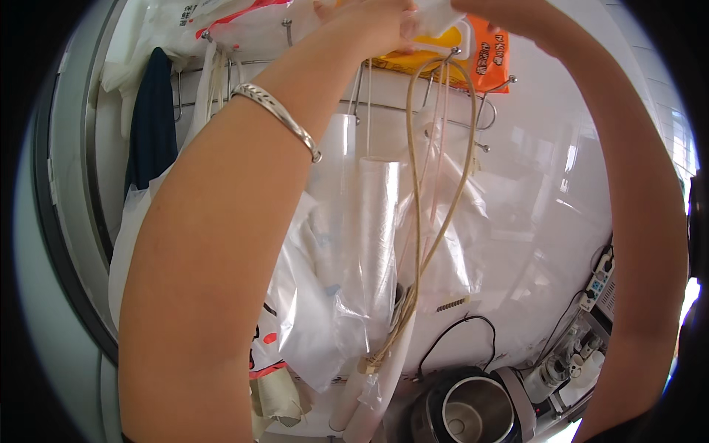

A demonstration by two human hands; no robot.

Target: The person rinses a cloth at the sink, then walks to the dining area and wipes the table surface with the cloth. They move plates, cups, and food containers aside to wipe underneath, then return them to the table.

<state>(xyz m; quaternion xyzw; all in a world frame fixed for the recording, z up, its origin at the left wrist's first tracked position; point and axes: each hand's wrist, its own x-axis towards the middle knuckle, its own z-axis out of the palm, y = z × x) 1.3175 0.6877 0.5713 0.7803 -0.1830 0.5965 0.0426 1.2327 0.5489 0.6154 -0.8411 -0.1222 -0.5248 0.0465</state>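
Both my arms reach up to a wall rack at the top edge. My left hand (390, 25) is at a whitish translucent item (437, 19), its fingers partly hidden; a silver bangle (279, 116) circles that forearm. My right hand (490, 12), cut off by the frame's top, is at the other side of the same item. Just below and behind them lies an orange and yellow plastic package (490, 61) with printed writing and a white handle. From a rack hook hangs a looped beige cord (412, 133). Clear plastic rolls (379, 221) hang beneath the rack.
A dark blue cloth (150, 122) and white plastic bags (310, 332) hang at the left. Metal hooks (512, 80) stick out of the wall. Low down stand an open cooker with a metal pot (479, 412), a power strip (598, 282) with cables, and a clear jar (545, 379).
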